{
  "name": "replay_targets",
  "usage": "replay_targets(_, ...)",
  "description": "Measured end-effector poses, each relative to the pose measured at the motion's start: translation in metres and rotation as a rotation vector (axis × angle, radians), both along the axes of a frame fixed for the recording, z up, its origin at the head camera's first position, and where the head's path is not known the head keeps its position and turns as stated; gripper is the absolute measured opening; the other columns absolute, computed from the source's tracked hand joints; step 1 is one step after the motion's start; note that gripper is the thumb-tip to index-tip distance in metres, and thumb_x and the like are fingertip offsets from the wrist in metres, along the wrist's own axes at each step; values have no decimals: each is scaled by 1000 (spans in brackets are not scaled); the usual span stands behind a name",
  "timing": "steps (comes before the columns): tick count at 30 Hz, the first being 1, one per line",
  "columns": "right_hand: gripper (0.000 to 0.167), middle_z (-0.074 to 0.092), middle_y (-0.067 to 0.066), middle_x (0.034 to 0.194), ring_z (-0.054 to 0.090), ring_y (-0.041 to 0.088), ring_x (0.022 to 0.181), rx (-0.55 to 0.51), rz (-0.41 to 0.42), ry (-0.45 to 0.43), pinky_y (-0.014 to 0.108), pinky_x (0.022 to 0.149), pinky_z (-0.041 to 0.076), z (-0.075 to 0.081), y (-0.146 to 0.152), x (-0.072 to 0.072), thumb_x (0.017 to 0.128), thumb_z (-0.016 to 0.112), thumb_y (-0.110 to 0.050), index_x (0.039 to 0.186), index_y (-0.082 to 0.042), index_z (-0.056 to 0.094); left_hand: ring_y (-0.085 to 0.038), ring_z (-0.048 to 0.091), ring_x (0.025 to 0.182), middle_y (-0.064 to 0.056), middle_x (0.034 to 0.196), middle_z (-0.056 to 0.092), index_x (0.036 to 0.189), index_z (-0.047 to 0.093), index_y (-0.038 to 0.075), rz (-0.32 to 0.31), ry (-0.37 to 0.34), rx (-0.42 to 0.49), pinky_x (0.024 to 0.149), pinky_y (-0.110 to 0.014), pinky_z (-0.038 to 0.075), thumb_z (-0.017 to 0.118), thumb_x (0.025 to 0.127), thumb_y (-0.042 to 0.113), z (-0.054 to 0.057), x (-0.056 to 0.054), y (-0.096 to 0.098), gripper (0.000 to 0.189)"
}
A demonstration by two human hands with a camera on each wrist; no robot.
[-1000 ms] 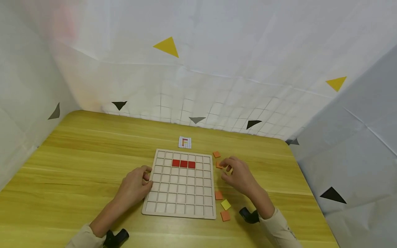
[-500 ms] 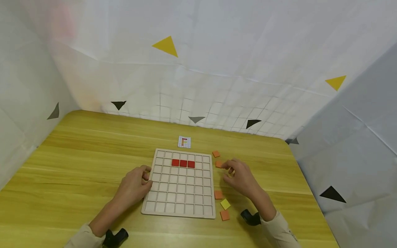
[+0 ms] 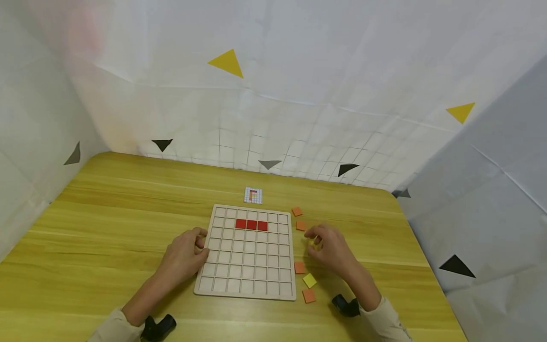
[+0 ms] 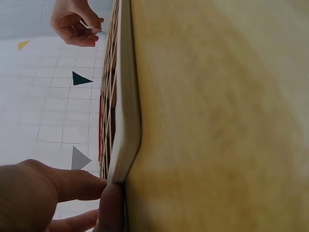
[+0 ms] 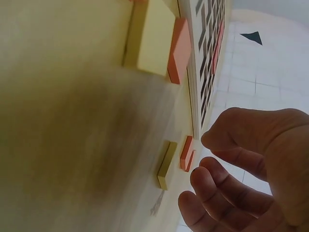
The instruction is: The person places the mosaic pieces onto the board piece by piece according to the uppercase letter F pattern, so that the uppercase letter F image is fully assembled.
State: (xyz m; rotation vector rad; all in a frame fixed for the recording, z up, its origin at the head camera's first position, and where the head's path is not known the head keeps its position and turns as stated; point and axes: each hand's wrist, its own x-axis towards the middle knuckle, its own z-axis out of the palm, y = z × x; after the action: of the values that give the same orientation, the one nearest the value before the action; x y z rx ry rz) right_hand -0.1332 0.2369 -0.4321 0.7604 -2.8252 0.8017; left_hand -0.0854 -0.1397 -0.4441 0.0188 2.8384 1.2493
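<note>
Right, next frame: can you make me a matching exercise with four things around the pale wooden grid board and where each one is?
Things
1. three red square tiles
2. small white printed card
3. bare left hand
4. bare right hand

Places
A. past the right edge of the pale wooden grid board
B. side by side in one row of the board
C. at the board's left edge
D. on the yellow wood-grain table, beyond the board's far edge

Pairs: 1-B, 2-D, 3-C, 4-A

Yellow wood-grain counter [image 3: 115, 204] here, far corners rounded! Behind it, creased white sheeting [image 3: 307, 52] shows yellow, grey and black triangles [image 3: 228, 63].
</note>
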Motion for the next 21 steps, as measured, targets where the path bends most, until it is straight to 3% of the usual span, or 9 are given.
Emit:
replay_targets(12,24,64,4,93,62,19,81,4,-23,-85,30,68,52,-1,-5,18,77,77,1,99,-6,73,-15,59,75,-3,86,58,119,63,-4,-3,4,-6,64,-33,47,72,85,5,-1,0,0,37)
replay_targets(21,26,65,1,93,60,18,81,-26,15,-108,31,68,51,1,-6,28,76,78,-4,102,-8,73,-15,58,75,-3,86,58,119,63,-4,-5,6,-7,64,-33,46,71,84,5,0,0,0,36)
